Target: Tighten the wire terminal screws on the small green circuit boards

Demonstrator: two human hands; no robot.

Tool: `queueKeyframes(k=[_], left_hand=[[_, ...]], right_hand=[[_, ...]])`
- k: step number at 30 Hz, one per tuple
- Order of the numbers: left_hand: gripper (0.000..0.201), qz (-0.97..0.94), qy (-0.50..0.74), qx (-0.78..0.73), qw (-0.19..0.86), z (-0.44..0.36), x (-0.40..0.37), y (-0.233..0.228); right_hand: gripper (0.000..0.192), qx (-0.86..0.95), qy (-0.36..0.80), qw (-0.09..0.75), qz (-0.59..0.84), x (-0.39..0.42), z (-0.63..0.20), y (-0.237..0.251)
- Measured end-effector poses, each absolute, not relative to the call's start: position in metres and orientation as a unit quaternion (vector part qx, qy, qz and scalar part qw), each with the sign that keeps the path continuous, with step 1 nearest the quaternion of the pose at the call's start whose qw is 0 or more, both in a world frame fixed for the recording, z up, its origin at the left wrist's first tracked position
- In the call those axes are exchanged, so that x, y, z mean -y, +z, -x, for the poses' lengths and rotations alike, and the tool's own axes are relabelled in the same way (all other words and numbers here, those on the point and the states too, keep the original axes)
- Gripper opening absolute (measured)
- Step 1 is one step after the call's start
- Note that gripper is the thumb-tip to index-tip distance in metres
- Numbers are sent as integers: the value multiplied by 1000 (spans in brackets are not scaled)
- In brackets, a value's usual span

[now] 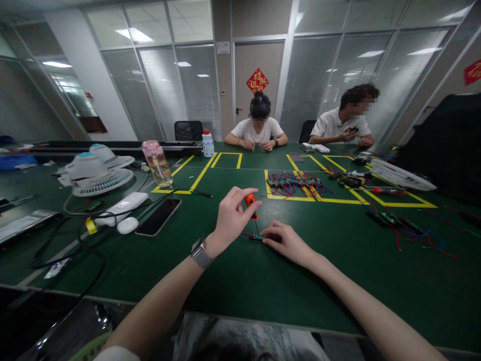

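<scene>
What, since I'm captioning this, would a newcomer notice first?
The orange screwdriver in the left hand, mid-picture, pointing down at a circuit board at the right hand. Beyond, red and blue wires tangle over yellow tape. Farther back, a red diamond hangs on the door.

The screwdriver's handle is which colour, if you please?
The handle is orange with dark parts, seen in the head view.

The table [221, 291] is dark green, with yellow tape [289, 198] stuck on it in box shapes. A messy heap of circuit boards [296, 183] lies across some tape (their red and blue wires look like spaghetti). One small circuit board [256, 237] lies nearer the front. On the left are a black phone [160, 216], two white fans [99, 173] and a pink-topped bottle [158, 165]. A red screwdriver [389, 191] lies on the right.
</scene>
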State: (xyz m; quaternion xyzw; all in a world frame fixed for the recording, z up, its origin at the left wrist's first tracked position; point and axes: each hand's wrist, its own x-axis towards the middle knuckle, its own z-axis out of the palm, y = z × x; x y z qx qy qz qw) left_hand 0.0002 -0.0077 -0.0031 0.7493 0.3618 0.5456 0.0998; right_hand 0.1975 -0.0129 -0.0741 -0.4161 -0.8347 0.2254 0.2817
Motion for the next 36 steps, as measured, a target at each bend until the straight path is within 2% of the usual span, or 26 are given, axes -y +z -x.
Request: queueKeyframes(k=[6,12,18,22,28,33,36], left_hand=[[35,-772,517,-338,148,-3,9,-6],[24,-764,534,-356,73,-5,11,-8],[35,-779,524,-325,114,-4,14,-6],[24,-763,539,-345,91,-4,12,-5],[38,-779,510,-343,124,-4,11,-7],[28,-765,524,-362,94,-3,10,-7],[33,-772,508,-368,106,-3,10,-6]], right_hand=[[14,835,227,280,415,13,-198,-74],[14,834,230,282,416,14,-197,-73],[14,834,231,284,413,14,-197,-74],[14,835,227,283,413,13,-198,-75],[14,837,224,281,413,13,-197,-74],[15,836,223,281,415,14,-197,-73],[14,835,227,281,414,14,-198,-73]])
